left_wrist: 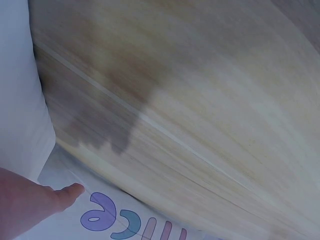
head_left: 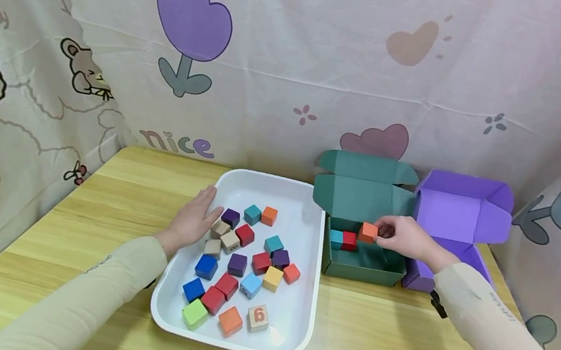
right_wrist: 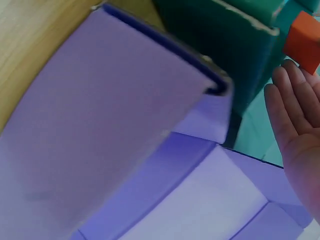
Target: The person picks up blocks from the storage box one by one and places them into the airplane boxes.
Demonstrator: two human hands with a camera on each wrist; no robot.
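Between its fingertips my right hand point(head_left: 403, 235) pinches an orange cube point(head_left: 368, 232) over the open green box point(head_left: 363, 273). Inside that box a light blue cube point(head_left: 336, 239) and a red cube point(head_left: 349, 241) sit side by side at the left. In the right wrist view the held orange cube point(right_wrist: 304, 42) shows at the upper right edge, by the fingers. My left hand point(head_left: 191, 219) rests with extended fingers on the left rim of the white tray point(head_left: 284, 343). Many coloured cubes lie scattered in the tray, among them a wooden cube point(head_left: 258, 318) marked 6.
An open purple box point(head_left: 449, 214) stands directly right of the green one, partly behind my right forearm. Both lids are raised toward the patterned cloth point(head_left: 289, 38) behind the wooden table point(head_left: 150, 180). Another cloth hangs along the left side.
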